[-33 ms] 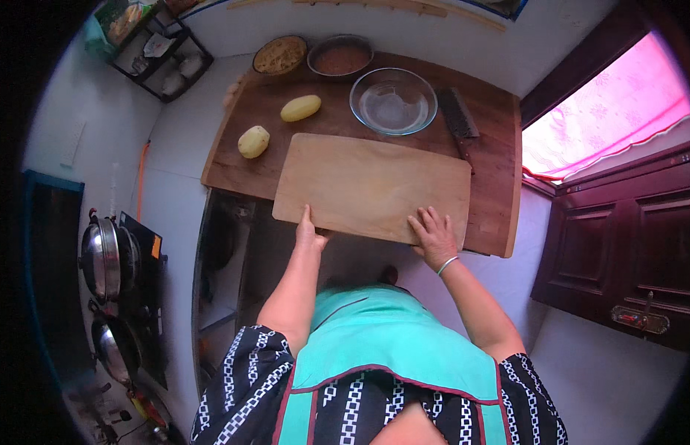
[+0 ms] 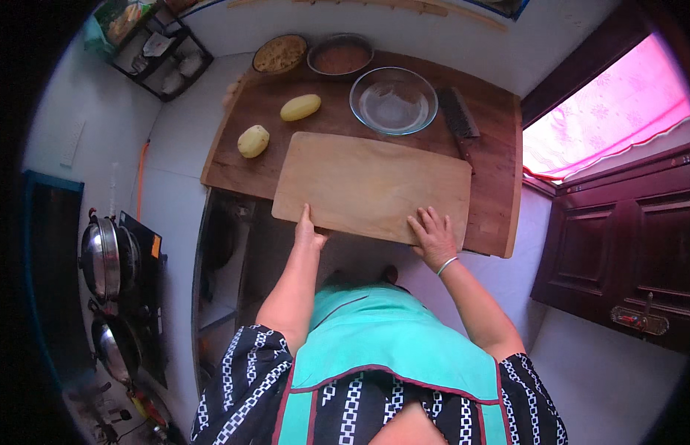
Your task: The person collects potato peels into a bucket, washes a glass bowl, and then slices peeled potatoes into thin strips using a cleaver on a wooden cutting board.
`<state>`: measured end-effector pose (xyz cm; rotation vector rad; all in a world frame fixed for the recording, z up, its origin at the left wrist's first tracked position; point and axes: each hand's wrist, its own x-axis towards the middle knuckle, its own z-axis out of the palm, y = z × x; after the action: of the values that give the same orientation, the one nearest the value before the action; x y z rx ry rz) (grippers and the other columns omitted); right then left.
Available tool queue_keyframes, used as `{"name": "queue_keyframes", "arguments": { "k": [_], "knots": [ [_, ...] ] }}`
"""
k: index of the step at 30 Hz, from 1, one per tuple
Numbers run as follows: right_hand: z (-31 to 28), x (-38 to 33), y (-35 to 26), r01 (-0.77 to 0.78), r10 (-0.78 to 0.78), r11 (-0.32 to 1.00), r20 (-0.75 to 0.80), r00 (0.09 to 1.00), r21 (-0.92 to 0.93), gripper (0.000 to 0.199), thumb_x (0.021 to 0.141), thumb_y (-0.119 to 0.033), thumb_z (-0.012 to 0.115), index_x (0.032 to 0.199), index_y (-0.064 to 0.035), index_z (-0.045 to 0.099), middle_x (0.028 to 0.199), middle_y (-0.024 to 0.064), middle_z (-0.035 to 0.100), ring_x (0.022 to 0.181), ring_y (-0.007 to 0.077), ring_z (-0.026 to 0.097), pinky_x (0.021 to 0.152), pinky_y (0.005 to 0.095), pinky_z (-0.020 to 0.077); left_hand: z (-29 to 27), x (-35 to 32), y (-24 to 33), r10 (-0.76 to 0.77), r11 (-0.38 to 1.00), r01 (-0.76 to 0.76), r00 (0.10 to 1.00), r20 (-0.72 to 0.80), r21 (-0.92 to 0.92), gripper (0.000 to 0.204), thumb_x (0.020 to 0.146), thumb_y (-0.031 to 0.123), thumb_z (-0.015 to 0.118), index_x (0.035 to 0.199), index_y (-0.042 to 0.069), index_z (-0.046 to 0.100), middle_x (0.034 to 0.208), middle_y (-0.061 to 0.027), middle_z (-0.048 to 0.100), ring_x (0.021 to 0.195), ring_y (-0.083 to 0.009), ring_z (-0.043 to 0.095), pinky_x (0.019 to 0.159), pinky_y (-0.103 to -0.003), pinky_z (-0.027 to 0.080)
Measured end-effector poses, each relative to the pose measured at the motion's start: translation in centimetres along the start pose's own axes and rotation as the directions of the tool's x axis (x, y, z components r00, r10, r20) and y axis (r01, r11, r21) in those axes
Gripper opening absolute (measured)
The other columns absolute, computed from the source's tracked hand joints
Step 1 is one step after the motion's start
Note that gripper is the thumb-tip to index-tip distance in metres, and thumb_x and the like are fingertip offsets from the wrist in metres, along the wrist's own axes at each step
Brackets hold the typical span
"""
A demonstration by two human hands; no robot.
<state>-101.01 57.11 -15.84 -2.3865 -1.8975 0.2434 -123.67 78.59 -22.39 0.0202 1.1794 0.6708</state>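
Observation:
A rectangular wooden cutting board (image 2: 371,185) lies on the brown wooden table, its near edge jutting past the table's front. My left hand (image 2: 308,231) grips the near edge toward the left corner, thumb on top and fingers underneath. At the near right corner my right hand (image 2: 435,236) holds the board, fingers laid over its top and thumb at the edge. Beyond the board's left end are two peeled potatoes, a rounder potato (image 2: 253,141) and a longer potato (image 2: 300,107). A clear glass bowl (image 2: 394,126) stands behind the board. Right of it rests a dark-bladed knife (image 2: 457,117), handle toward the board.
At the table's (image 2: 497,200) back stand a bowl of yellowish food (image 2: 279,55) and a metal bowl of reddish-brown contents (image 2: 340,58). Lidded pans (image 2: 101,252) stand at the far left, below a black rack (image 2: 167,63). A dark wooden door (image 2: 619,252) is on the right.

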Motion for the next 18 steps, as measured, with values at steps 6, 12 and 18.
{"name": "queue_keyframes", "arguments": {
  "k": [6,12,18],
  "knots": [
    [-0.8,0.8,0.3,-0.024,0.023,1.0,0.052,0.998,0.006,0.079,0.064,-0.031,0.075,0.134,-0.0251,0.038,0.139,0.0043,0.034,0.133,0.0256,0.025,0.103,0.054,0.0244,2.4,-0.2,0.8,-0.019,0.999,0.017,0.999,0.035,0.049,0.051,0.087,0.042,0.056,0.126,0.012,0.042,0.126,-0.0125,0.045,0.114,-0.0318,0.046,0.09,-0.054,0.042],
    [-1.6,1.3,0.5,-0.078,0.074,0.996,0.093,0.993,0.038,0.073,0.068,-0.03,0.072,0.133,-0.0241,0.041,0.14,0.0049,0.033,0.133,0.0262,0.025,0.103,0.0545,0.0239,3.1,-0.5,1.7,-0.107,0.994,0.106,0.993,0.048,0.027,0.048,0.086,0.037,0.06,0.124,0.011,0.046,0.127,-0.0119,0.046,0.118,-0.031,0.044,0.098,-0.053,0.036],
    [-2.6,3.2,4.0,-0.138,0.106,0.881,0.097,0.99,0.453,0.051,0.077,-0.02,0.064,0.125,-0.009,0.049,0.131,0.017,0.044,0.117,0.0301,0.048,0.094,0.0366,0.0409,2.4,-3.4,9.5,-0.416,0.43,0.15,0.908,0.048,0.89,0.042,0.087,0.034,0.058,0.114,0.003,0.052,0.11,-0.0145,0.059,0.099,-0.027,0.06,0.082,-0.035,0.05]
  ]
}}
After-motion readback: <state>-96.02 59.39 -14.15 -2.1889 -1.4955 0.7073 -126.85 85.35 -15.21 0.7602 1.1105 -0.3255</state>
